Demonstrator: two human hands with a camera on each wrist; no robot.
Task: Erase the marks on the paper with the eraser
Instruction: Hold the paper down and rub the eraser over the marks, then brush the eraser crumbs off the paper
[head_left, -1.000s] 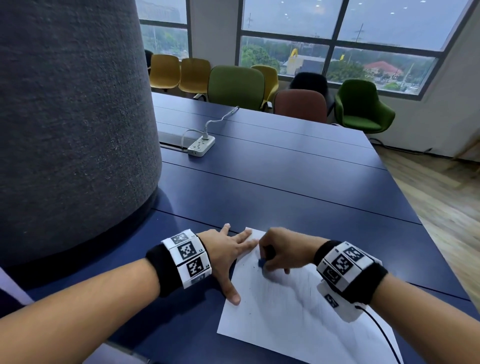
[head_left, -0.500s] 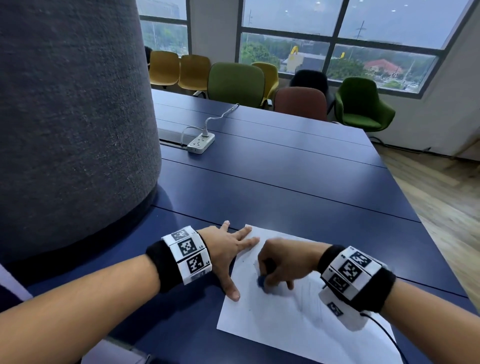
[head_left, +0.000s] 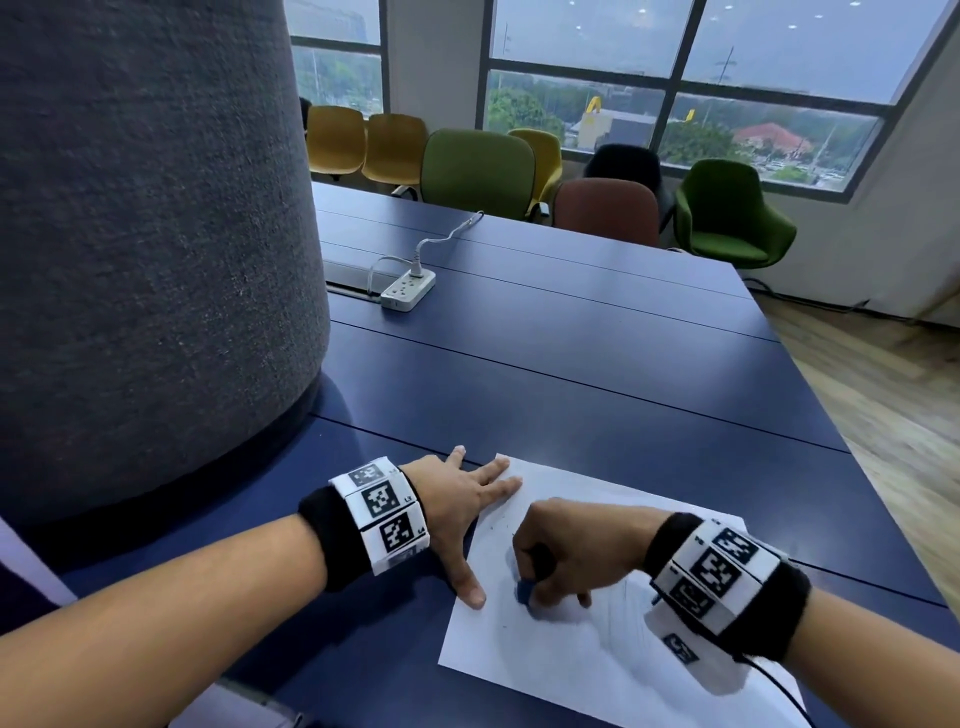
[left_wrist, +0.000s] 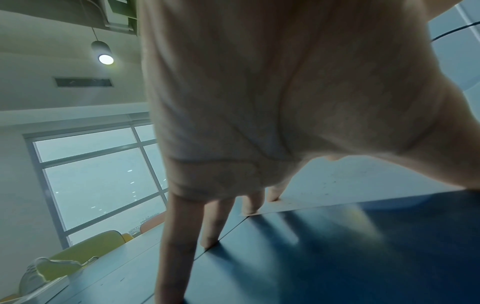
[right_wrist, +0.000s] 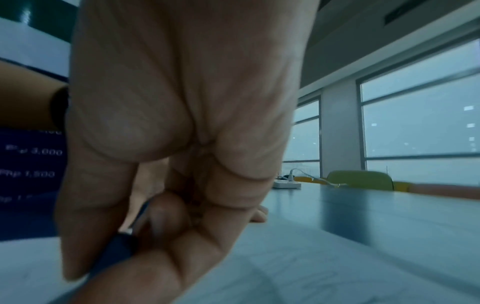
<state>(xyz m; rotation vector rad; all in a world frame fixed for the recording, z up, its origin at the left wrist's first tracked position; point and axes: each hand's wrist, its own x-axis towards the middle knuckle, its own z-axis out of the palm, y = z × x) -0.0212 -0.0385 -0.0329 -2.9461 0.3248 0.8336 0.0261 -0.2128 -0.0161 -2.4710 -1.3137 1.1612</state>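
Note:
A white sheet of paper (head_left: 582, 660) with faint pencil marks lies on the dark blue table (head_left: 571, 364) in front of me. My right hand (head_left: 563, 553) pinches a small blue eraser (head_left: 523, 591) and presses it on the sheet's left part. In the right wrist view the eraser (right_wrist: 114, 253) shows dark between thumb and fingers. My left hand (head_left: 467, 512) lies flat with fingers spread, its fingertips on the paper's far left corner and its thumb at the left edge. In the left wrist view the fingers (left_wrist: 252, 202) touch the paper's edge (left_wrist: 363, 181).
A wide grey fabric-covered column (head_left: 145, 234) rises from the table at the left. A white power strip (head_left: 408, 288) with a cable lies further back. Yellow, green and brown chairs (head_left: 478, 174) stand at the far end. The table's right edge drops to a wooden floor (head_left: 883, 395).
My right hand has slid the eraser toward me and slightly left across the sheet. The left hand has stayed flat on the corner.

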